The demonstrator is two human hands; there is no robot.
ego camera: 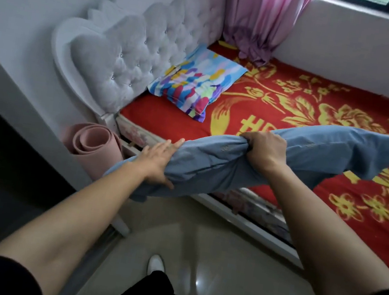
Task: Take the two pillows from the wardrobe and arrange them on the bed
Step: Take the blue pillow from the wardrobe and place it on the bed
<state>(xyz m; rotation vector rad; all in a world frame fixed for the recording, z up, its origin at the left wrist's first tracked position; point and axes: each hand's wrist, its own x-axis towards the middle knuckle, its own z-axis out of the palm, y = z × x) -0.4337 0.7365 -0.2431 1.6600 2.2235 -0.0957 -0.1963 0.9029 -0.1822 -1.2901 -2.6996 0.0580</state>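
Above the near edge of the bed (167,120), the right hand (265,150) is clenched on a bunched fold of the blue pillow (314,150), while the left hand (158,161) lies flat with open fingers against the pillow's lower end. The pillow hangs in the air, partly over the red and gold bedspread (307,108). The multicoloured pillow (195,82) lies beside the tufted white headboard (138,45). A rolled pink mat (93,141) stands on the floor near the bed corner.
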